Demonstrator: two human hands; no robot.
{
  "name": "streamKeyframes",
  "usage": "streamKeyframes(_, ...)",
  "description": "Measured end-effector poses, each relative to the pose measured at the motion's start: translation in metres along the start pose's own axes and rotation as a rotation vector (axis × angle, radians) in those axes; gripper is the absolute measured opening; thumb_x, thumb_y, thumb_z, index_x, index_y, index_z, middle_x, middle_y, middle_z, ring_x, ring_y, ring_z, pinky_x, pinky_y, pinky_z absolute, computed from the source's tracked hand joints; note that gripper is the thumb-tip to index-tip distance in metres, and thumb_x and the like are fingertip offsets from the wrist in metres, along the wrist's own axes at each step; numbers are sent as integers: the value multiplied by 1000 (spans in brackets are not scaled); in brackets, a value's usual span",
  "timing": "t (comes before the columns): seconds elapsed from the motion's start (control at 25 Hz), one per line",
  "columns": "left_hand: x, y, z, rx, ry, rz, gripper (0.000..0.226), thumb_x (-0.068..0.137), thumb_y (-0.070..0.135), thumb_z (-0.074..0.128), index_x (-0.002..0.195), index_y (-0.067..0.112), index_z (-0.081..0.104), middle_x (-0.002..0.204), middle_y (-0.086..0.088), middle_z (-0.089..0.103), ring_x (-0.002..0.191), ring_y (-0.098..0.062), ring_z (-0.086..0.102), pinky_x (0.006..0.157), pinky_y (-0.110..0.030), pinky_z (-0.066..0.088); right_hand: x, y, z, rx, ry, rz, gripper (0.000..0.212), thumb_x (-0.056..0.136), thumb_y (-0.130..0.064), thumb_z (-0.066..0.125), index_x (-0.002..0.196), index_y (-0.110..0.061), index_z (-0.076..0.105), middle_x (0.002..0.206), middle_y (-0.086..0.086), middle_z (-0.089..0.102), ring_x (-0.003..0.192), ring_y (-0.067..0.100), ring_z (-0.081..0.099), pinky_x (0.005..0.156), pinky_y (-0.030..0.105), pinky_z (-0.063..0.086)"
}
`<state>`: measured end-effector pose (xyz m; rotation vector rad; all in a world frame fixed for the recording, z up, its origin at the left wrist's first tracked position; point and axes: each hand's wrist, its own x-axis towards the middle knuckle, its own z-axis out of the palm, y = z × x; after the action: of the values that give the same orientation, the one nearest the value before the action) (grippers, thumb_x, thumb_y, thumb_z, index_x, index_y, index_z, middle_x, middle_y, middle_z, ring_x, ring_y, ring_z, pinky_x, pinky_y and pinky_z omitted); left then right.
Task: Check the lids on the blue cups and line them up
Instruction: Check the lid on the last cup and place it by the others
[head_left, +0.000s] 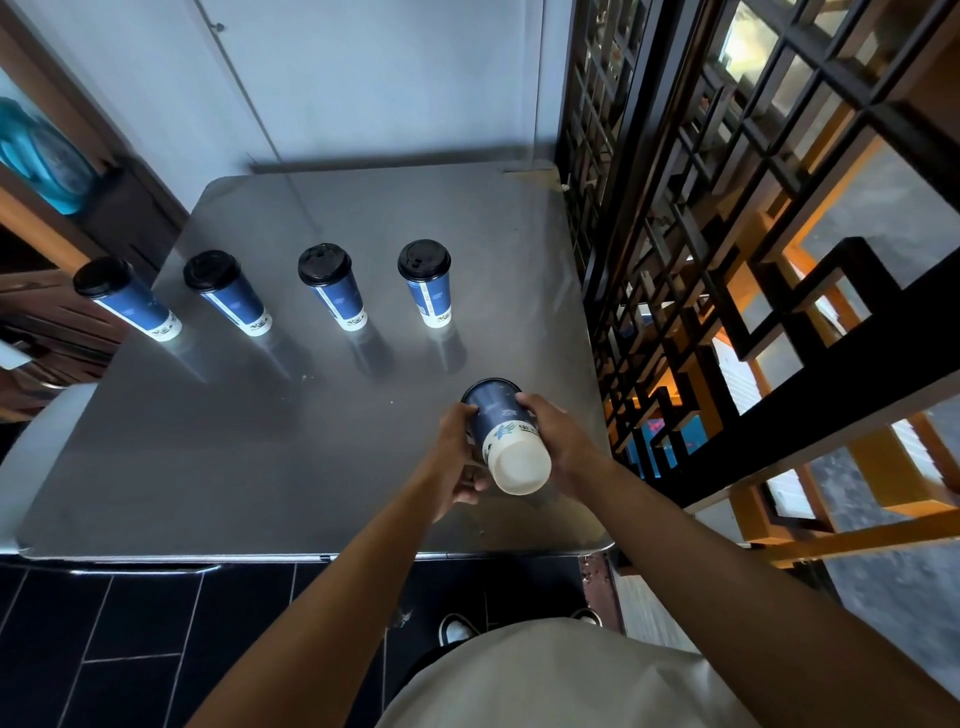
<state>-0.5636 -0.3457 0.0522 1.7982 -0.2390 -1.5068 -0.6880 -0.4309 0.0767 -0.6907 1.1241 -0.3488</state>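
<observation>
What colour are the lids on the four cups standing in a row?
Black. The lids show best in the head view, atop the blue cups.

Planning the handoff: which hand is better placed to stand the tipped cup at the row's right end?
Right hand, probably: it grips the held cup on the side toward the free spot beside the rightmost cup; the left hand would cross over.

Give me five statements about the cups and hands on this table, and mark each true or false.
1. Four lidded blue cups stand in a row on the steel table. True.
2. The held cup is upright. False: it is tipped, its white base toward the camera.
3. Both the left hand and the right hand grip the held cup. True.
4. One standing cup lacks a lid. False: all four carry black lids.
5. The held cup touches the row. False: it is apart, nearer the person.
</observation>
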Motion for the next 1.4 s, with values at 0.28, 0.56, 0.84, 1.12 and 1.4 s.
streamKeyframes(0.28,9,4,2,-70,-96,51,107,63,92,54,106,-5,71,101,-28,62,69,-36,51,43,-21,34,-5,-5,1,-182,-40,-114,49,94,-44,58,126,-7,58,121,32,66,89,40,64,82,63,51)
streamKeyframes(0.56,-8,10,13,-274,-112,65,69,92,70,37,83,15,78,75,-10,68,60,-24,53,38,-16,32,2,-4,-4,-111,-49,2,51,101,-48,46,128,-8,62,101,14,68,86,27,63,72,33,52)
streamKeyframes(0.84,-9,9,14,-219,-124,87,72,64,83,49,80,20,80,90,-15,50,63,-23,41,41,-18,26,6,-1,-4,-45,-100,-24,50,101,-46,47,132,-8,59,105,18,69,78,24,69,57,30,57)
streamKeyframes(1.12,-13,10,6,-135,-97,13,72,74,63,39,105,6,70,97,-24,56,61,-26,47,47,-22,29,10,-1,-5,-147,-17,-60,46,76,-56,67,103,-19,63,100,18,66,86,34,63,86,54,54)
streamKeyframes(1.4,-16,12,8,-110,-61,18,62,76,76,50,85,21,76,75,-5,74,74,-24,66,65,-30,40,12,3,-7,-156,15,-42,52,91,-51,58,122,-9,61,101,17,61,88,33,55,79,46,43)
